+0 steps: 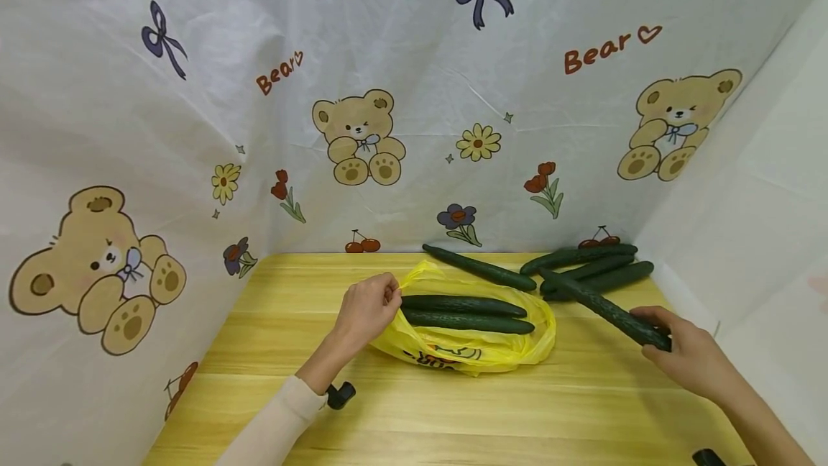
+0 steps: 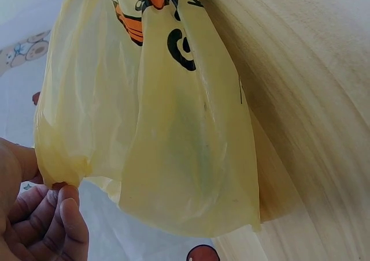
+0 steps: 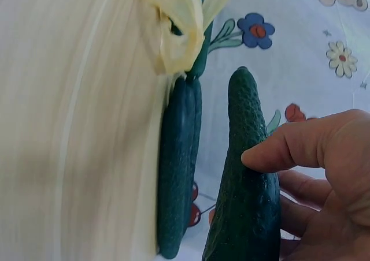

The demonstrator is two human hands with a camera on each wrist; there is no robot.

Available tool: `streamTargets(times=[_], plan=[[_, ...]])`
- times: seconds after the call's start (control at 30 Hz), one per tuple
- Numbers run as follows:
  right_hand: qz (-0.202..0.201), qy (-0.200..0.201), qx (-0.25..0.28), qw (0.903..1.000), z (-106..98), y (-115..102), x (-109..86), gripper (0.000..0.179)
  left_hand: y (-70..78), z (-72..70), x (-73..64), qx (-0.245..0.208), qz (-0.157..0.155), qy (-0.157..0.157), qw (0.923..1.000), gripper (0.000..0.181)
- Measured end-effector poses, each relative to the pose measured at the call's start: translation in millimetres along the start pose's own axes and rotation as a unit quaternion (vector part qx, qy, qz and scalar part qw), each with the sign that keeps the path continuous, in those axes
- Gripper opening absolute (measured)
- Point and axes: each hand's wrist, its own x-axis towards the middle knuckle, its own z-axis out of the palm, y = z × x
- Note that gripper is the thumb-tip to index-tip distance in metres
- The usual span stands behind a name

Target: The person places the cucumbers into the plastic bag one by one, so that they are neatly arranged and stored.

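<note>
A yellow plastic bag [image 1: 511,358] lies on the table with its mouth spread, and two cucumbers [image 1: 467,320] rest side by side in it. At the bag's left edge my left hand [image 1: 369,308] pinches the rim; the left wrist view shows the thumb and fingers [image 2: 69,212] on the thin plastic [image 2: 191,145]. My right hand [image 1: 688,354] grips one end of another cucumber [image 1: 611,311], which slants up and left above the table. In the right wrist view, the thumb presses along this cucumber's [image 3: 245,128] side.
Several cucumbers [image 1: 598,282] lie in a loose pile at the back right. Another single cucumber [image 1: 479,267] lies behind the bag. A white sheet with bear prints [image 1: 414,34] hangs behind and to the left of the wooden table [image 1: 504,416]; a white wall [image 1: 770,236] stands on the right.
</note>
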Motion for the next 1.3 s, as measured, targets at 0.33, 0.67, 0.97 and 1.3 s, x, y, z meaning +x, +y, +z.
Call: streamTargets(times=[0.33, 0.67, 0.97, 1.3], plan=[[-0.046, 0.014, -0.002, 0.9988, 10, -24, 5.1, 0.058, 1.1, -0.9, -0.5, 0.002, 0.000, 0.004, 1.0000, 0.007], [-0.075, 0.013, -0.009, 0.9970, 23, -39, 11.0, 0.057, 0.6, 0.4, -2.4, -0.004, 0.001, 0.003, 1.0000, 0.007], [-0.108, -0.003, 0.005, 0.9941, 36, -61, 19.4, 0.057, 1.7, 1.2, -2.5, -0.002, 0.002, 0.003, 1.0000, 0.007], [-0.141, -0.033, 0.030, 0.9890, 49, -83, 36.3, 0.058, 5.1, 0.4, 0.2, -0.003, 0.002, 0.010, 0.9999, 0.007]])
